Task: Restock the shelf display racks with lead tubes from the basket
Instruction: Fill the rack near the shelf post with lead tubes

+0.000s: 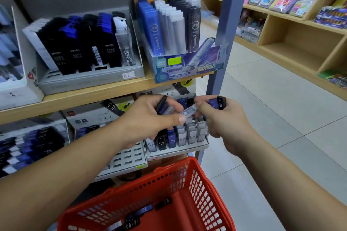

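Note:
My left hand (150, 118) grips a small bundle of lead tubes, black, blue and clear, in front of the lower shelf. My right hand (221, 118) holds blue and black HB tubes (217, 103) in its fist. A clear tube (188, 111) spans between the two hands, pinched at both ends. Just behind and below them stands a grey display rack (178, 151) with upright HB 0.7 tubes. The red basket (206, 189) sits below, with a few loose tubes (146, 209) on its bottom.
A second grey rack (129, 159) with empty slots sits left of the filled one. The upper shelf carries a black-and-blue tube rack (84, 78) and a blue display box (184, 65). A blue-grey upright post (223, 43) bounds the shelf; tiled aisle floor (272, 118) lies right.

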A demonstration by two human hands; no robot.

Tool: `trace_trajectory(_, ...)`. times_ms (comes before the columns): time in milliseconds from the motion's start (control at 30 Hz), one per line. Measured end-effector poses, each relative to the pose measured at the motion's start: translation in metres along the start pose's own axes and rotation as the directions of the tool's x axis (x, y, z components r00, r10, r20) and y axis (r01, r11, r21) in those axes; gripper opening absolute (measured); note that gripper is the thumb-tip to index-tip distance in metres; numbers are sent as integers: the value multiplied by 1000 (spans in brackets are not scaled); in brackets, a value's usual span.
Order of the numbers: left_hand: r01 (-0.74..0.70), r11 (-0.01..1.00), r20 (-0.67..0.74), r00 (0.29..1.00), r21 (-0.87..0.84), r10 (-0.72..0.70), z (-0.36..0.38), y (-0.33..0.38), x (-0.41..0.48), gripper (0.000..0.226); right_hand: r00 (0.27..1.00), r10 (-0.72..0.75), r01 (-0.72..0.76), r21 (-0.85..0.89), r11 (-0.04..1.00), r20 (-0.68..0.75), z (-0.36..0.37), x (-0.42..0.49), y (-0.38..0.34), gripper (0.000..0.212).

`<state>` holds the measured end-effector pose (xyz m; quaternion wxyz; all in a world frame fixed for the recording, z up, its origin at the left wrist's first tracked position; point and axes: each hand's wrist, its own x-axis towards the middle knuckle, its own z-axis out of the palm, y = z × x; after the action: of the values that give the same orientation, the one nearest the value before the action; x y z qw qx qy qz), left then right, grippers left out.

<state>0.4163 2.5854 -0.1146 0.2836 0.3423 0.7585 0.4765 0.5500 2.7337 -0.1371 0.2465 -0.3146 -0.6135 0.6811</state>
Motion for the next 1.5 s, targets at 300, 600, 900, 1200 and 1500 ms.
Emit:
trace_trajectory(300, 136, 946, 131, 986, -295, -100, -20, -7, -31, 20, 917, 147, -236, 206, 950, 371, 14, -13, -4, 52)
trace_trajectory(600, 235, 956, 336, 927, -176, -166, -28, -20, -62, 18, 941, 60, -57, -19, 998, 333, 44, -34, -3, 12)
trace_trajectory(900, 250, 968, 151, 956, 31, -252, -68, -38, -100, 22, 883, 170, -162, -56, 985, 438, 85, -51, -11, 36)
trace_trajectory(1200, 314, 943, -223, 917, -108, -331, -130, -74, -136, 25, 851, 195, -111, -196, 974, 488, 147, -52, -2, 20)
trace_trajectory(1500, 250, 962, -19, 967, -110, -254, -141, -85, -128, 21, 902, 58, 37, -212, 977, 428, 182, -50, 13, 13)
